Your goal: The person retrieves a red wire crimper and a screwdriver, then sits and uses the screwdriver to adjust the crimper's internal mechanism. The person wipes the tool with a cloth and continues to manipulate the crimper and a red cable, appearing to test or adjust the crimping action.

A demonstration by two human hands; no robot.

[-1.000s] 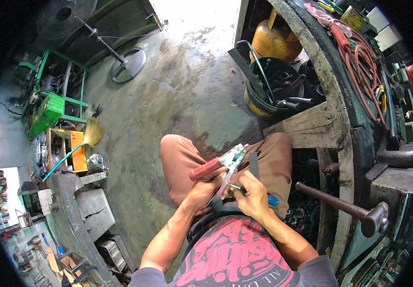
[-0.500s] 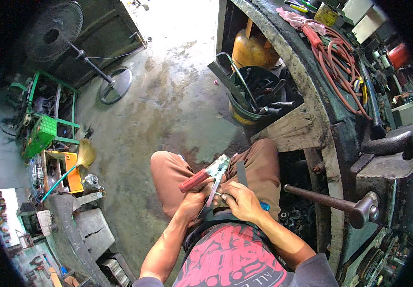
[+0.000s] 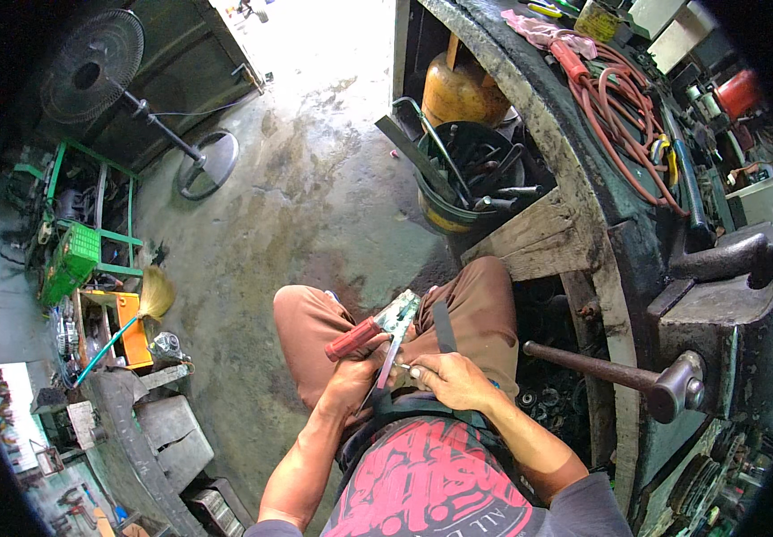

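Observation:
Over my lap, my left hand [image 3: 352, 376] is closed round a clamp with a red grip [image 3: 352, 340] and a worn, pale greenish metal jaw end [image 3: 397, 313]. A flat metal arm [image 3: 390, 360] of the clamp runs down toward my waist. My right hand [image 3: 451, 379] is closed beside it, fingers round a slim metal tool [image 3: 404, 366] whose tip points at the clamp. A bit of blue shows behind the right hand, perhaps that tool's handle; most of it is hidden by the palm.
A black bucket of tools [image 3: 458, 215] stands ahead, by an orange gas cylinder [image 3: 463, 92]. The workbench [image 3: 574, 179] at right carries red cable [image 3: 615, 116] and a vise [image 3: 726, 304] with its handle jutting toward me. A pedestal fan [image 3: 208, 166] and broom [image 3: 156, 294] stand left.
The whole view has shifted slightly. My right hand has turned a little, with its thumb further forward along the slim tool, and less blue shows behind it. The left hand still grips the clamp.

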